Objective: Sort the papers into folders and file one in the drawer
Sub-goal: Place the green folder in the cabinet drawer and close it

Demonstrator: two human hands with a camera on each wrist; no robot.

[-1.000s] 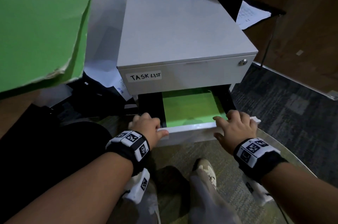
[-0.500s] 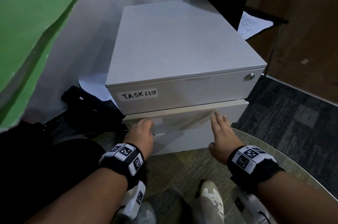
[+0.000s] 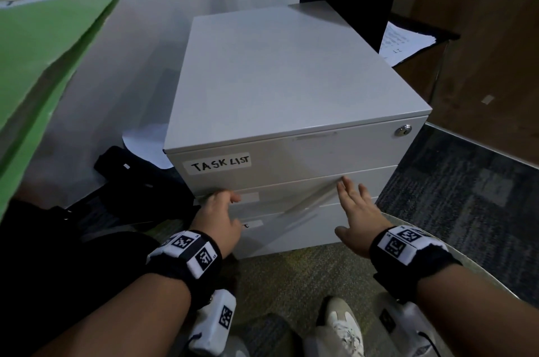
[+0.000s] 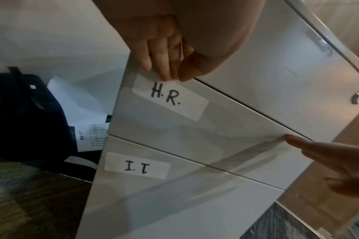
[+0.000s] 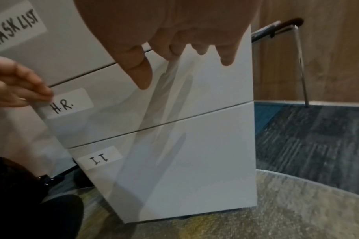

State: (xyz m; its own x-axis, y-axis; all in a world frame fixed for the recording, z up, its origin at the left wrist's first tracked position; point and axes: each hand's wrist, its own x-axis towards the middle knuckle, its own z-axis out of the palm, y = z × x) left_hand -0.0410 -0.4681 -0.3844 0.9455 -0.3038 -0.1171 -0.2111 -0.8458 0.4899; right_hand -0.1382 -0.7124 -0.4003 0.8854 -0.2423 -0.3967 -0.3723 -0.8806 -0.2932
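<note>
Fingers (image 3: 345, 191) of the right hand (image 3: 357, 218) are straight and spread, tips touching the H.R. drawer (image 3: 306, 190) front at its upper right. Left hand (image 3: 217, 218) fingers curl loosely against the same front, at the H.R. label (image 4: 170, 98), holding nothing. All three cabinet (image 3: 280, 76) drawers sit flush. One green folder (image 3: 43, 64) lies on the near left.
</note>
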